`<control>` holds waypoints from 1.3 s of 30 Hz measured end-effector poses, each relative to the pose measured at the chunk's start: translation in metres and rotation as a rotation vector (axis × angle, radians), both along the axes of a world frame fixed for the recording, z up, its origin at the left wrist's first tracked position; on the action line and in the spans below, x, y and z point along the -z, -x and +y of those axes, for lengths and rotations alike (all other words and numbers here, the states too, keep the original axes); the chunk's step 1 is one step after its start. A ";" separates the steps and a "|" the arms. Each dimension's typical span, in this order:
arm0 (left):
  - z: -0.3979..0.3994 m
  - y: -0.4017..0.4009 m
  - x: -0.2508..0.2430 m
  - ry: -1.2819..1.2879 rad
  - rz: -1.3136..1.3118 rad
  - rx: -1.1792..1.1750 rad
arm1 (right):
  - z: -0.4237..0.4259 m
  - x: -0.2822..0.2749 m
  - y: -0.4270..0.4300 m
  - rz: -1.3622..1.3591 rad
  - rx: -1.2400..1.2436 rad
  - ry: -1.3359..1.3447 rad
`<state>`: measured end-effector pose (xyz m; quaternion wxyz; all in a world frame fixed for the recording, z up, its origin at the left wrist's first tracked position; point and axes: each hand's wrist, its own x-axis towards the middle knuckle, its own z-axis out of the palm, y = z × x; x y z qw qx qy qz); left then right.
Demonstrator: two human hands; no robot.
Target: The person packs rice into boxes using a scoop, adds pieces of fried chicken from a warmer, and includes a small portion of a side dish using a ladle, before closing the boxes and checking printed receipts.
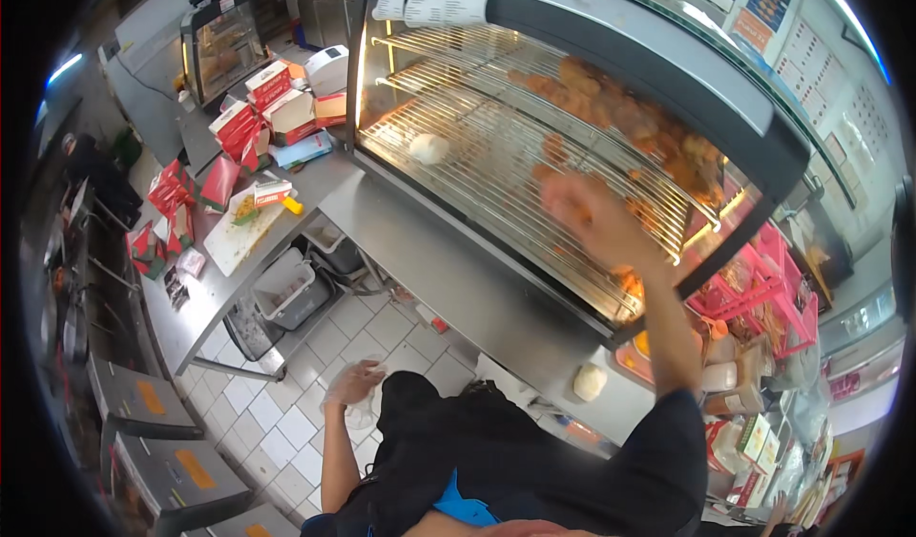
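My right hand (pixel 576 211) reaches into the lit food warmer cabinet (pixel 501 258), over the lower wire rack (pixel 479 172). It is blurred, beside small pieces of fried food (pixel 554 148); whether it holds one cannot be told. A white ball-shaped item (pixel 429 148) lies at the left of the same rack. More fried pieces (pixel 608 100) are heaped on the rack above. My left hand (pixel 356 381) hangs low beside my body in a clear plastic glove, above the tiled floor. Another pale round item (pixel 590 382) sits on the counter by my right arm.
Red and white food boxes (pixel 286 114) crowd the left steel table around a white cutting board (pixel 243 229). Grey bins (pixel 290 290) stand below. Pink baskets (pixel 780 286) and containers are at the right. A person (pixel 104 175) is far left; another person's hand (pixel 778 508) shows lower right.
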<state>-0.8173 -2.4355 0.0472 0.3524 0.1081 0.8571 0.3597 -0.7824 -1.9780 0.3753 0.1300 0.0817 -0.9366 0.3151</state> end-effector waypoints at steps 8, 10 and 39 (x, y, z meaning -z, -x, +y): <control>-0.045 0.194 0.065 -0.033 -0.069 0.076 | 0.042 -0.164 0.269 0.785 0.296 -0.595; -0.042 0.251 0.078 0.046 0.181 0.417 | 0.045 -0.176 0.298 0.740 0.344 -0.500; 0.018 0.313 0.004 0.095 0.069 0.508 | 0.030 -0.158 0.289 0.755 0.622 -0.946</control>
